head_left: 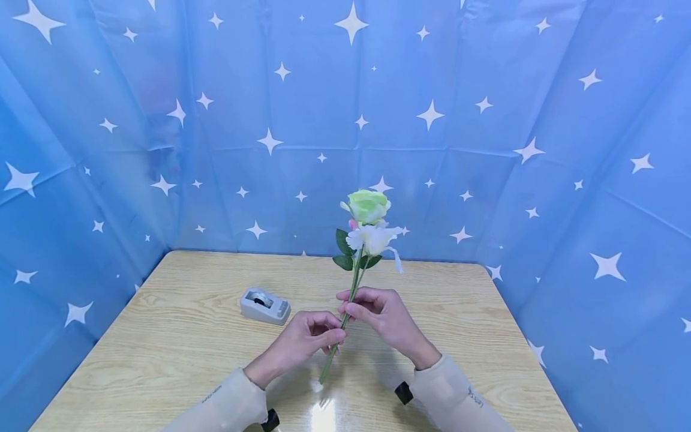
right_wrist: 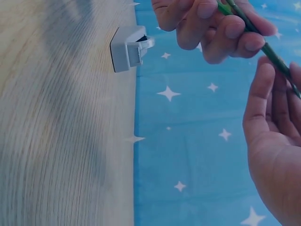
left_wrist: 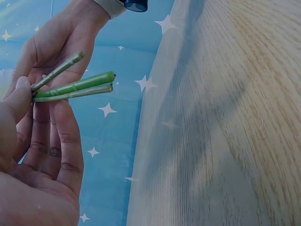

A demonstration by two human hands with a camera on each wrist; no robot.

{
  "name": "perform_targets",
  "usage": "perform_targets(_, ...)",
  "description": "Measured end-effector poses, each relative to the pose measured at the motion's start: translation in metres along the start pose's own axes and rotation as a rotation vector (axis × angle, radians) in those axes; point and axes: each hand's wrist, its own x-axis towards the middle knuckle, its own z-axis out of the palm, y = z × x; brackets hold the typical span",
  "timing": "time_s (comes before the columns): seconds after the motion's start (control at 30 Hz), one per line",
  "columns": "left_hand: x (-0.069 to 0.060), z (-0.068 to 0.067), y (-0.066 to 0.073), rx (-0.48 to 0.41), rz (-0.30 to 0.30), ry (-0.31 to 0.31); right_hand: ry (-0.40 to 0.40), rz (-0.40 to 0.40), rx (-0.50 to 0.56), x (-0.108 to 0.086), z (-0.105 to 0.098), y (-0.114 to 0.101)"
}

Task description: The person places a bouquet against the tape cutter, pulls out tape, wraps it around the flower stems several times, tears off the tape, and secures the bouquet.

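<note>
A small bunch of artificial flowers stands tilted above the table, with a pale green rose (head_left: 368,207) on top, a white flower (head_left: 372,239) below it and a bit of pink between. Dark green leaves (head_left: 344,243) flank the stems. My left hand (head_left: 310,339) pinches the stems low down, and my right hand (head_left: 385,315) pinches them just above. Three cut stem ends (left_wrist: 80,84) stick out past the left thumb in the left wrist view. In the right wrist view the stems (right_wrist: 275,59) run between both hands' fingertips.
A grey tape dispenser (head_left: 264,305) sits on the wood-grain table (head_left: 178,318), left of the hands. Blue curtains (head_left: 324,90) with white stars enclose the table's back and sides.
</note>
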Motion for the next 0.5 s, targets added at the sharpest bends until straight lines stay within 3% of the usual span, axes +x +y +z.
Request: perform_targets(0.5, -0.0002, 0.0038, -0.0012, 0.003, -0.027, 0.021, 0.024, 0.006, -0.034, -0.001, 0.0037, 0.0047)
